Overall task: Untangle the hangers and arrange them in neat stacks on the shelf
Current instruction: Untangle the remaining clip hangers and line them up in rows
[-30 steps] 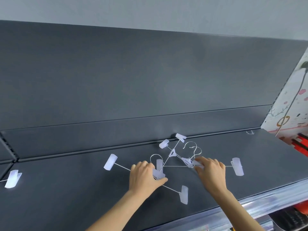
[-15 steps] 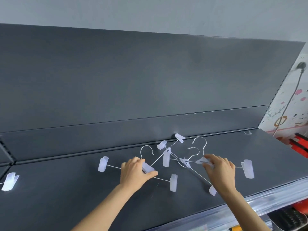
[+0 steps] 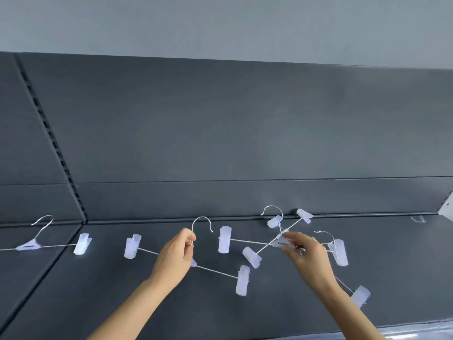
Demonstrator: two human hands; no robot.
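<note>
At the shelf's (image 3: 269,310) left end, near the back edge, we see a lone clip hanger (image 3: 29,246) lying flat. Toward the middle, our left hand (image 3: 175,256) pinches the hook neck of a second clip hanger (image 3: 242,280), its bar slanting toward the front edge. Further right, our right hand (image 3: 311,258) pinches the plastic hub of the tangled hangers (image 3: 279,238), which lie crossed near the back edge.

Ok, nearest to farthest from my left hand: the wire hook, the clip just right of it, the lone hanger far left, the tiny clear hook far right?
1. The wire hook, held by the left hand.
2. The clip, just right of it.
3. The lone hanger, far left.
4. The tiny clear hook, far right, at the back.
</note>
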